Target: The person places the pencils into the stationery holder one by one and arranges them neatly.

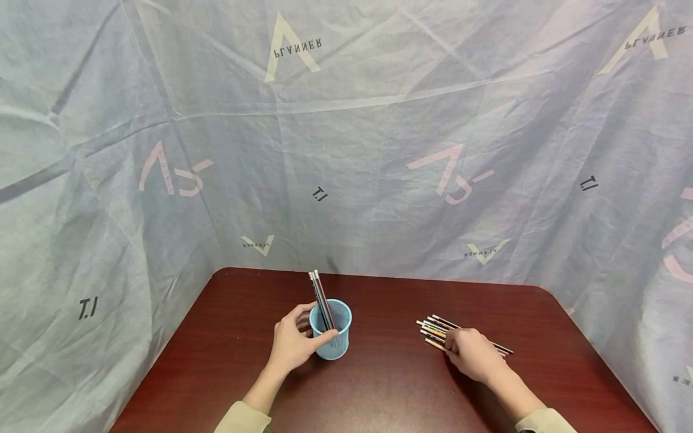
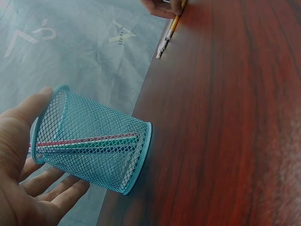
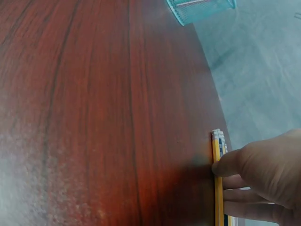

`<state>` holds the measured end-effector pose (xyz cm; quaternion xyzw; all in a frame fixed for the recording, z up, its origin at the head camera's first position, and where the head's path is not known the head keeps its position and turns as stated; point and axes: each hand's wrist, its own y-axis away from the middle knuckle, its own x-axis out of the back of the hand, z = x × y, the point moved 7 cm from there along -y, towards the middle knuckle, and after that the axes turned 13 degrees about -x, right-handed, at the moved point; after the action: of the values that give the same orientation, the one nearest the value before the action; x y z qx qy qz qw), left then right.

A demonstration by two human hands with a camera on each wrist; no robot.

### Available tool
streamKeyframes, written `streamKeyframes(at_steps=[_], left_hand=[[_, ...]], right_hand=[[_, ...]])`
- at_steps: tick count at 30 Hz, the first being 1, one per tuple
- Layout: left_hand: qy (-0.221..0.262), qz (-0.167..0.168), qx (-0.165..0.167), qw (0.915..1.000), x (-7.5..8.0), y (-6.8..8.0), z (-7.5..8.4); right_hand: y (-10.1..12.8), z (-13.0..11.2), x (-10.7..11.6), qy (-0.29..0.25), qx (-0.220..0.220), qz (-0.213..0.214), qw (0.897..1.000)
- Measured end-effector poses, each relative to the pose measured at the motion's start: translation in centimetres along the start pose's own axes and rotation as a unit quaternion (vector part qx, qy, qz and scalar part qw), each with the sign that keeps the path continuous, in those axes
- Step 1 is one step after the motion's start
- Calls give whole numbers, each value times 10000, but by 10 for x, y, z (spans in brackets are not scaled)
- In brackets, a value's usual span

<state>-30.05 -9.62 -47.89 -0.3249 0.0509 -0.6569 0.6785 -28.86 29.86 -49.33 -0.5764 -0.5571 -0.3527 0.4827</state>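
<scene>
A blue mesh cup (image 1: 334,340) stands near the middle of the dark red table (image 1: 379,385), with a few pencils (image 1: 322,299) sticking up out of it. My left hand (image 1: 296,343) grips the cup from its left side, thumb at the rim and fingers round the wall. In the left wrist view the cup (image 2: 94,141) lies across my left hand (image 2: 33,179), and red and green pencils (image 2: 89,141) show through the mesh. Off to the right lies a loose pile of pencils (image 1: 435,328). My right hand (image 1: 468,353) rests on that pile. In the right wrist view its thumb (image 3: 228,165) presses a yellow pencil (image 3: 217,155), with the other fingers curled behind it.
A wrinkled grey-blue printed cloth (image 1: 346,150) walls the table in at the back and on both sides. The table's rounded far edge (image 1: 379,276) lies close behind the cup. Bare wood (image 1: 390,355) stretches between the cup and the pencil pile.
</scene>
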Motion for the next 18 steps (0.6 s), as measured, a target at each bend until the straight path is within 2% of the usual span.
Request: streamKeyframes(at_steps=[6,11,18], left_hand=[[73,63,40,9999,0,0,-1],[77,56,40,9999,-1,-1,-2],[73,77,41,9999,-1,0,-3]], right_hand=[[1,-2,-1,-73,488,-34,9988],[-2,-6,10,-386,727,192,9964],[-18,-7,35,-730,186,178,9970]])
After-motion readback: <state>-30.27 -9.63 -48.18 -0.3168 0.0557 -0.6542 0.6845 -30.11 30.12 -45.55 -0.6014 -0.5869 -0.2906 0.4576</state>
